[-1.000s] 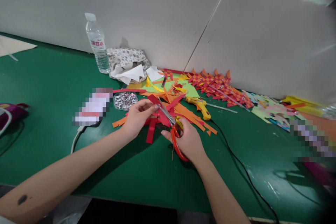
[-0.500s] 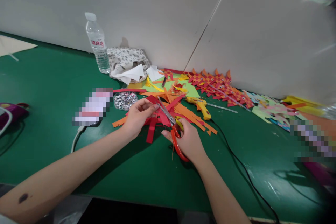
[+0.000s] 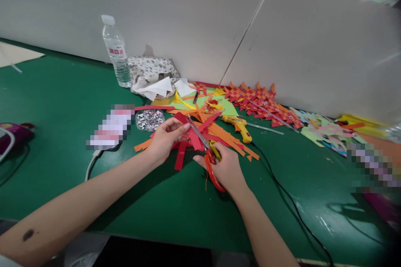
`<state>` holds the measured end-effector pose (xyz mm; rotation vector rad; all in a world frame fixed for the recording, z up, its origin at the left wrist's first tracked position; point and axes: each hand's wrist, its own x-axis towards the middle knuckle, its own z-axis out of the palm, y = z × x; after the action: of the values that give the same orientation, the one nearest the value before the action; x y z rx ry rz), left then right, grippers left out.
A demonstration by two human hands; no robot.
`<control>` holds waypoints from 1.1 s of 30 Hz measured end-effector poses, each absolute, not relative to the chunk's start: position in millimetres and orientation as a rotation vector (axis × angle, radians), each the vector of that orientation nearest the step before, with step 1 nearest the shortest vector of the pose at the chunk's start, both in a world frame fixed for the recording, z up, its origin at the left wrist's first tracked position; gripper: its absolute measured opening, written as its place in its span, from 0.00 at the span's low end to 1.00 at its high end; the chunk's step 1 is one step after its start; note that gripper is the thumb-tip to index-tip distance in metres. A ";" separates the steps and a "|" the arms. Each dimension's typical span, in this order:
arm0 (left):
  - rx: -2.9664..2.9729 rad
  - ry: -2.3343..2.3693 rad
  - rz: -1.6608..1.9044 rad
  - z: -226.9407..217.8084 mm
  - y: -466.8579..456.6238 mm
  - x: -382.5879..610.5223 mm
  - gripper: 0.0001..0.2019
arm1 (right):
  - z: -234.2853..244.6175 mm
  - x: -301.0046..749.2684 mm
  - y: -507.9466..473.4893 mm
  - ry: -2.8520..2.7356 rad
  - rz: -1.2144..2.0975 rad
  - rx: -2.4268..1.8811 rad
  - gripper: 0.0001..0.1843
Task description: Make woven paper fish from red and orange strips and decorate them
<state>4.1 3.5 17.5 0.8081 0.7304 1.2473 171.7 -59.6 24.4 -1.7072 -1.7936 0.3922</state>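
Note:
My left hand (image 3: 167, 135) pinches a red paper strip (image 3: 196, 137) between thumb and fingers. In my right hand (image 3: 228, 164) is a pair of scissors (image 3: 210, 169) with red-orange handles, its blades lying along the strip and nearly together. A small yellow part shows beside the fingers, and I cannot make out what it is. Beneath the hands lies a loose pile of red and orange paper strips (image 3: 224, 131). Just behind my left hand is a clear box of googly eyes (image 3: 150, 119).
A yellow glue gun (image 3: 238, 127) lies right of the pile, its black cord (image 3: 291, 200) trailing to the front edge. Woven paper fish (image 3: 260, 104) lie along the wall. A water bottle (image 3: 116, 54), a patterned tissue pouch (image 3: 153, 73) and a blurred phone (image 3: 111, 127) stand or lie at left.
The scissor blades have closed further along the red strip. Both hands stay in almost the same place.

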 end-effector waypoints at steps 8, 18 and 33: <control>0.784 0.706 1.229 20.4 3.5 3.5 0.12 | 24.6 171.7 -59.9 -1.795 0.338 -1.692 0.22; 0.806 0.676 1.097 15.4 10.7 0.9 0.12 | 24.5 171.9 -60.5 -1.847 0.286 -1.778 0.22; 0.832 0.649 1.040 12.8 9.6 1.9 0.12 | 24.1 173.3 -60.9 -1.873 0.238 -1.856 0.16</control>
<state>1.9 9.6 12.8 0.8315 0.6493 1.0399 173.3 -60.9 24.1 -1.8561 -1.8728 0.2376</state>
